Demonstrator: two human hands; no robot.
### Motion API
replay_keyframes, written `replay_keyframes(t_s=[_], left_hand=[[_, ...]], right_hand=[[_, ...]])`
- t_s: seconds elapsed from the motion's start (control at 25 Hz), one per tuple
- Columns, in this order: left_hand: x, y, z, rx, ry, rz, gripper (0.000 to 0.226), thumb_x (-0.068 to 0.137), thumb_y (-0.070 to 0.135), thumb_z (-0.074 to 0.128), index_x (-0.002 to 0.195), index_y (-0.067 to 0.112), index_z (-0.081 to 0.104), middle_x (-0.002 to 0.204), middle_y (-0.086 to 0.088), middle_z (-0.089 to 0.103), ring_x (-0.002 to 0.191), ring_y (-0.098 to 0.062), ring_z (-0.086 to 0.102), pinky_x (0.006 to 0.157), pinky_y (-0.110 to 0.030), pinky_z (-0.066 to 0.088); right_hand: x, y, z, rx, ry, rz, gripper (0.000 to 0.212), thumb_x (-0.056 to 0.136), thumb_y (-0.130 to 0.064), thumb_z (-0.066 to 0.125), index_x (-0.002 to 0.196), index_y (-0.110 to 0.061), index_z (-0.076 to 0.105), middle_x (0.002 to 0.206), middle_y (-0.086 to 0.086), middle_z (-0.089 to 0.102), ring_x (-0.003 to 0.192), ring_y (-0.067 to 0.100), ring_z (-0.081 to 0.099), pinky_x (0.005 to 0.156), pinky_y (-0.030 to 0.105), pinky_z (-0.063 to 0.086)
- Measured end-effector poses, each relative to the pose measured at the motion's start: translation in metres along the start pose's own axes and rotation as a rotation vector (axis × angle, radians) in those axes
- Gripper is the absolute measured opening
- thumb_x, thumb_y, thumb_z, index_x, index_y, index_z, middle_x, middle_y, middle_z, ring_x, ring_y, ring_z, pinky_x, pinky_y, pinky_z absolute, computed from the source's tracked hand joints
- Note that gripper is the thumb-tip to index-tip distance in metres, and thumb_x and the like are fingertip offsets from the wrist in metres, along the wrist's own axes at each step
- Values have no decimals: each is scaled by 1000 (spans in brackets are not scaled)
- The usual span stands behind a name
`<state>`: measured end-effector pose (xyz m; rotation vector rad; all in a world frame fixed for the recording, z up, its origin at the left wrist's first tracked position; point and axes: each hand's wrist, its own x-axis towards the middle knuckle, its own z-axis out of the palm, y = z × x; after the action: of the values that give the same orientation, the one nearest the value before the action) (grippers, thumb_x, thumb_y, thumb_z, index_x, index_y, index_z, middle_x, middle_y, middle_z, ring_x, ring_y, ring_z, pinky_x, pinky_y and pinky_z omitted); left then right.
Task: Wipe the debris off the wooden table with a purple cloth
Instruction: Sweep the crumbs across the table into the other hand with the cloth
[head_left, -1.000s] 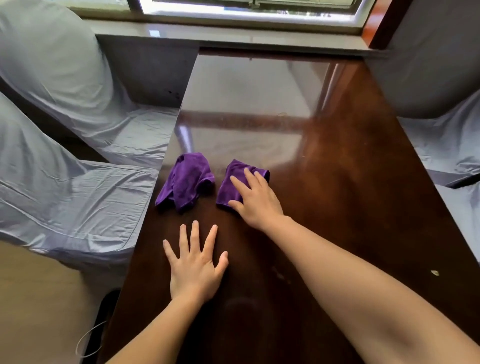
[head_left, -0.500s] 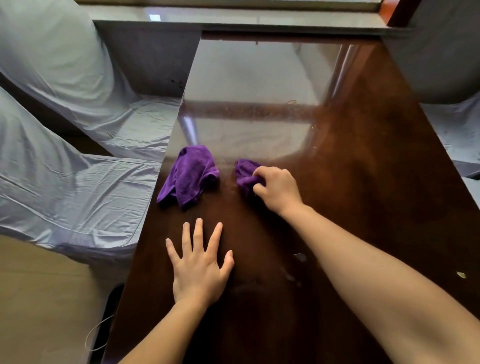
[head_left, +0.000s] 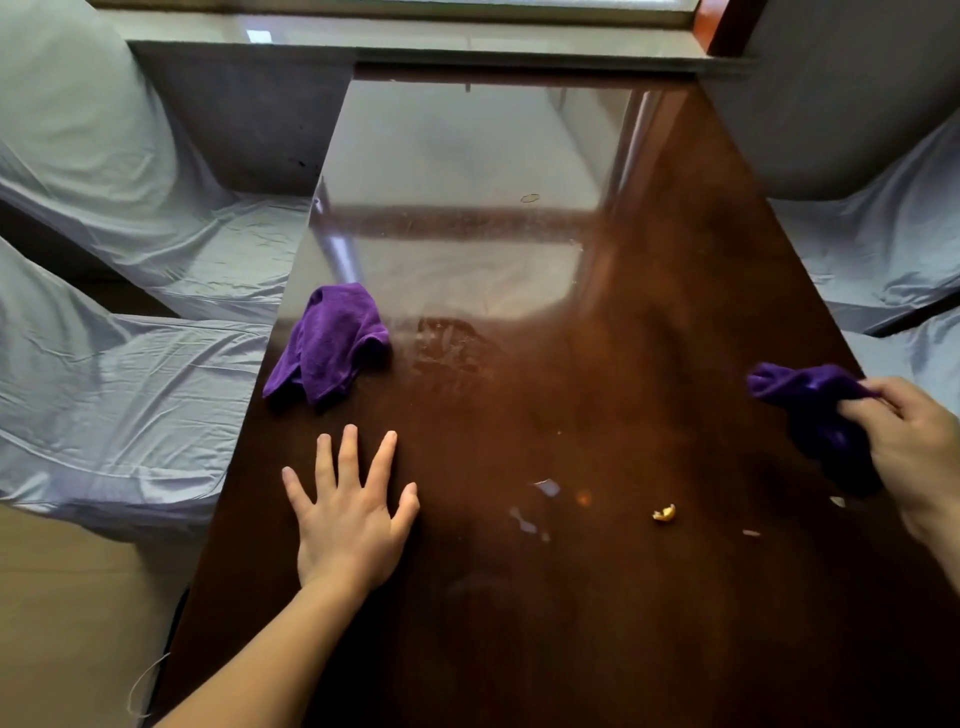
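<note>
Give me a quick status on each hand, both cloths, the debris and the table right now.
left hand: flat on the table, fingers spread, holding nothing.
right hand: closed on a purple cloth at the right edge.
held purple cloth: bunched in the grip.
spare purple cloth: crumpled, lying untouched near the left edge.
debris: scattered, not yet wiped.
wooden table: glossy, with a smear mid-surface.

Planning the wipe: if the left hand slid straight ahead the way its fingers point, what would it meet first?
Likely the loose purple cloth, just beyond and slightly left of the left hand lying flat on the table. Only bare wood lies between them.
</note>
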<state>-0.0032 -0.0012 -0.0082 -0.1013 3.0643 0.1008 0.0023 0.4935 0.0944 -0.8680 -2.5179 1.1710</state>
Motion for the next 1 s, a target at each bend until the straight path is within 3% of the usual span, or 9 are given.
replay_keyframes(t_s=[0.08,0.2,0.32,0.4,0.56,0.76,0.88,1.0], left_hand=[[0,2,0,7,-3,7,69,86,66,17,149,42,7,162,-8,11,148,-31,-4,113,-66,3],[-2,1,1,-12,6,5,68,87,64,23,150,41,11,162,-9,12,148,-31,-2,112,-67,4],[-1,0,3,-30,18,-2,68,86,66,21,149,41,15,161,-9,15,148,-31,0,112,-67,3],[-1,1,3,-29,24,-5,70,83,67,18,148,41,17,160,-10,17,148,-31,2,111,-66,3],[-2,-2,5,-44,41,-11,71,82,69,18,147,42,20,160,-10,19,148,-29,5,111,-65,4],[-1,-1,5,-44,43,-14,68,84,68,22,147,43,20,160,-9,19,148,-29,6,112,-64,5],[-1,-2,6,-33,33,-10,63,89,65,29,147,43,19,160,-9,17,148,-29,5,112,-65,6],[-2,-2,7,-39,44,-5,62,90,63,33,147,42,19,159,-10,18,148,-30,6,112,-65,6]], right_hand=[[-3,33,-16,-175,-27,43,22,75,-44,60,87,-26,63,83,11,68,78,37,64,52,40,53],[-26,57,-2,-404,-89,-6,9,81,-23,67,79,-22,58,85,16,67,75,35,60,63,37,45],[-58,49,23,-452,51,-34,13,76,-16,71,82,-18,59,83,18,69,77,39,63,65,36,40],[-82,35,42,-380,61,-135,14,74,-12,72,82,-16,61,81,16,68,77,38,62,65,36,41],[-116,-1,79,-136,-158,-253,15,75,-15,72,85,-22,63,81,-2,68,77,20,60,67,32,43],[-84,4,21,244,65,-79,12,75,-30,66,86,-28,63,77,-6,66,69,9,59,65,33,48],[-83,37,-12,5,26,-49,12,80,-31,69,92,-28,67,102,3,67,95,26,64,83,43,52],[-116,62,19,-397,-32,-88,21,81,-29,77,100,-22,72,129,12,59,116,40,53,97,50,45]])
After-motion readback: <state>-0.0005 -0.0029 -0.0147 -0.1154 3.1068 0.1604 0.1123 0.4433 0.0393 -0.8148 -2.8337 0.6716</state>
